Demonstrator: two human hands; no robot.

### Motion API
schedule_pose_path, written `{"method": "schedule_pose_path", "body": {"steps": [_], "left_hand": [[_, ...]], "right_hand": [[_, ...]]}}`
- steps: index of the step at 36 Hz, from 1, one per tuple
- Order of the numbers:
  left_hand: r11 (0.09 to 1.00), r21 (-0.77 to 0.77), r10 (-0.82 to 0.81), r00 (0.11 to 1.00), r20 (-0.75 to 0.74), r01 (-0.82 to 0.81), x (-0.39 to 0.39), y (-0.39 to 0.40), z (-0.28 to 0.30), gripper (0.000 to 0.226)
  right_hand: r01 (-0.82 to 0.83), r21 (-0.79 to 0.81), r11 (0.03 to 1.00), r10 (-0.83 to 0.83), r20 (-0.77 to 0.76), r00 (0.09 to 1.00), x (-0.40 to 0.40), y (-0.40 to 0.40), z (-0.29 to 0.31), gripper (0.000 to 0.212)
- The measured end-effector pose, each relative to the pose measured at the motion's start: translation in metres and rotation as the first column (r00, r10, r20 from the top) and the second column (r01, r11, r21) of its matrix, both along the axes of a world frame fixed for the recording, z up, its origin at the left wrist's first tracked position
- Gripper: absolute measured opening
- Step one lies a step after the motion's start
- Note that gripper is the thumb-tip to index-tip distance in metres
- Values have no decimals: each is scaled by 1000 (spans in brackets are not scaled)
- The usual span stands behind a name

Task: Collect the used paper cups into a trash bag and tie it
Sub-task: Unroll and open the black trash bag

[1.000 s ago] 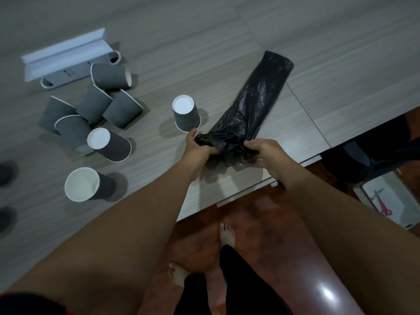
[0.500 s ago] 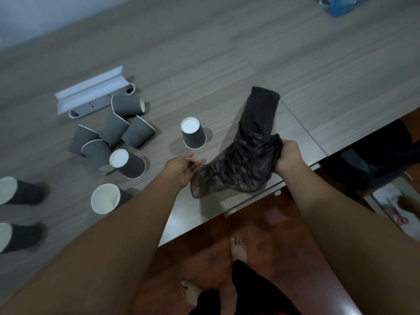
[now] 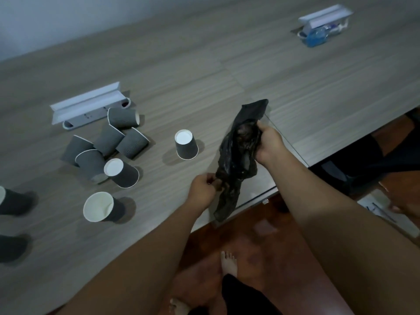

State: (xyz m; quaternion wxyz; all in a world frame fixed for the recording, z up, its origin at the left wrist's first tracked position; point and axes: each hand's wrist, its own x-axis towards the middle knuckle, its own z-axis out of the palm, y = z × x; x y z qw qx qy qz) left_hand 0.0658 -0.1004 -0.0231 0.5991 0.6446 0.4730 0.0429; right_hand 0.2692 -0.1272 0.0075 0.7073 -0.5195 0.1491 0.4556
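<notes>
Grey wood-grain table (image 3: 227, 71) fills most of the view, with a red-brown floor below its near edge. Near that edge, a crumpled black trash bag (image 3: 236, 160) is lifted between two hands. The right hand (image 3: 269, 144) grips its upper part, fingers curled round the plastic; the left hand (image 3: 202, 189) pinches a lower fold. Just left of the bag stands one upside-down grey paper cup (image 3: 186, 145). Farther left, a cluster of toppled cups (image 3: 106, 146) lies beside a white power strip (image 3: 87, 105).
</notes>
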Motion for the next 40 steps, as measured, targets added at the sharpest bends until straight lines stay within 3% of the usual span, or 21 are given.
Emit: {"method": "schedule_pose_path", "body": {"steps": [2, 4, 6, 8, 9, 12, 14, 16, 20, 22, 24, 26, 28, 29, 30, 32, 33, 34, 36, 40], "left_hand": [[958, -201, 224, 971, 80, -204, -1, -1, 7, 28], [822, -416, 474, 872, 122, -389, 0, 6, 13, 29], [657, -616, 621, 775, 114, -436, -4, 16, 22, 27], [581, -683, 656, 751, 71, -443, -7, 29, 23, 29], [594, -668, 639, 767, 52, -449, -9, 35, 23, 30], [759, -538, 465, 884, 53, -367, -16, 55, 23, 39], [889, -428, 226, 969, 102, -162, -23, 66, 26, 71], [963, -265, -8, 987, 160, 51, -31, 75, 29, 85], [955, -58, -276, 946, 169, 289, -46, 90, 27, 63], [910, 147, -394, 919, 12, 388, -50, 96, 19, 42], [850, 313, -382, 905, -189, 424, -54, 97, 13, 13], [883, 344, -241, 938, -248, 318, -55, 92, 9, 9], [981, 172, -58, 986, -155, 85, -51, 84, 10, 17], [998, 26, 54, 993, -109, -52, -49, 81, 11, 18], [974, -147, 162, 984, -69, -170, -46, 78, 11, 20], [828, -477, 328, 945, -14, -295, -42, 76, 14, 26], [753, -581, 387, 922, 12, -309, -41, 76, 16, 29], [696, -648, 442, 896, 47, -309, -38, 75, 16, 32], [638, -714, 512, 852, 113, -289, -33, 72, 17, 33], [613, -757, 568, 792, 223, -227, -25, 68, 23, 31]], "right_hand": [[-15, -8, 1000, 15, 18, 1000, 3, -4, -1, 41], [-21, -41, 999, 22, 32, 999, 6, -10, -5, 39], [-12, -108, 994, 20, 73, 997, 8, -17, -8, 37], [-5, -134, 991, 21, 116, 993, 7, -25, -11, 33], [-20, -133, 991, 36, 122, 992, 5, -30, -11, 30], [-145, -189, 971, 187, 225, 956, 2, -46, -7, 41], [-289, -297, 910, 393, 399, 829, 2, -56, 0, 53], [-411, -368, 834, 549, 483, 682, 3, -63, 4, 59], [-572, -585, 574, 816, 462, 347, 14, -69, 5, 62], [-488, -765, 421, 898, 427, 106, 21, -70, -5, 65], [-324, -858, 399, 906, 423, -3, 23, -71, -20, 50], [-144, -862, 486, 872, 489, 10, 17, -75, -28, 30], [-7, -807, 591, 806, 590, 41, 7, -78, -33, 42], [26, -766, 642, 760, 640, 108, -1, -79, -32, 43], [36, -720, 693, 694, 680, 237, -8, -80, -31, 42], [-27, -555, 831, 415, 587, 696, -15, -80, -31, 39], [-76, -394, 916, 238, 381, 893, -17, -79, -31, 38], [-104, -224, 969, 139, 146, 979, -17, -83, -30, 40], [-122, 32, 992, 125, -118, 985, -19, -89, -28, 47], [-30, 285, 958, 99, -229, 969, -19, -107, -36, 60]]}}
